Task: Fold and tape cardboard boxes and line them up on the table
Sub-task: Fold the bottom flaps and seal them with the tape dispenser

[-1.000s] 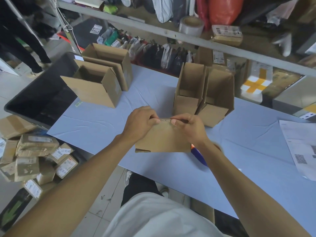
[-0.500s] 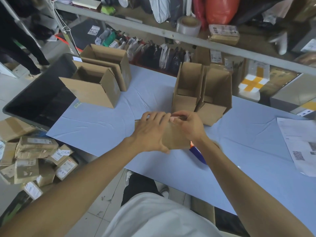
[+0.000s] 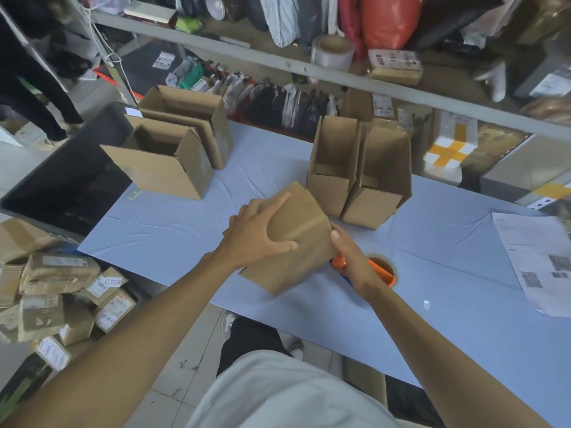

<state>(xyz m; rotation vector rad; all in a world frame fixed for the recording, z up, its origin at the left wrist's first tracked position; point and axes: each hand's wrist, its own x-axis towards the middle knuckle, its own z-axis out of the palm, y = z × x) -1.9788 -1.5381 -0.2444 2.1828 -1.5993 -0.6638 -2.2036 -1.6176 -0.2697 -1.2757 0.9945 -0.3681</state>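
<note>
We see a blue surface [image 3: 173, 233] with four open cardboard boxes standing on it; a pair far left [image 3: 167, 168], a pair just beyond our hands [image 3: 358, 186]; at the near edge our left hand [image 3: 256, 239] has its grip curled round a folded box [image 3: 296, 239], while our right hand [image 3: 349, 257] closes on an orange tape dispenser [image 3: 381, 270]; taping seems in hand; next, likely running tape along the seam.

head cam, looks down, close
</note>
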